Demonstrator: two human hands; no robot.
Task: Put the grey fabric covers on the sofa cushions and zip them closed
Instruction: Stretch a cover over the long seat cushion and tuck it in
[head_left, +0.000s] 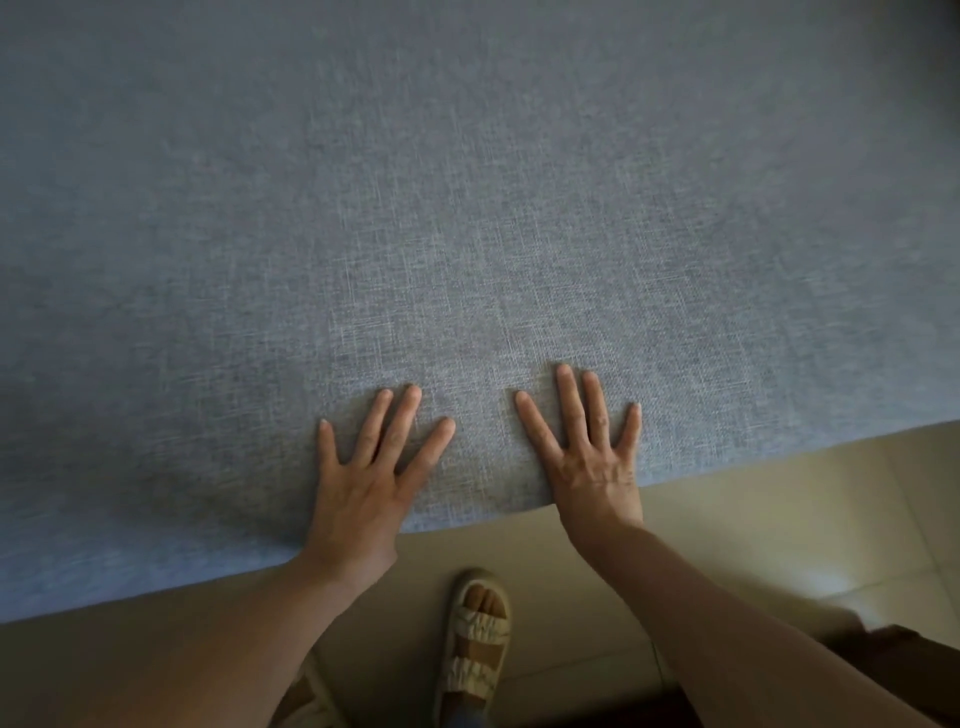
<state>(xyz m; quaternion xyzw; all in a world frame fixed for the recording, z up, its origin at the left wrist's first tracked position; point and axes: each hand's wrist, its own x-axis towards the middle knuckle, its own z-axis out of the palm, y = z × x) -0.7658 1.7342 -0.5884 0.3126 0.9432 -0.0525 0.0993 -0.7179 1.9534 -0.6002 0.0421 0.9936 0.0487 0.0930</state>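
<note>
Grey cover (467, 208) is filling nearly the whole head view, stretched smooth over a cushion right in front of me above the tiled floor (779, 519). I am pressing my left hand (363, 488) and right hand (587, 457) flat on it near the front edge, fingers spread, gripping nothing. I judge I am smoothing the fabric; no zip is showing, so next I must find it.

blue-grey woven, flecked cover (467, 208); beige tiled floor (779, 519); cream ruffled sandal (475, 644).
</note>
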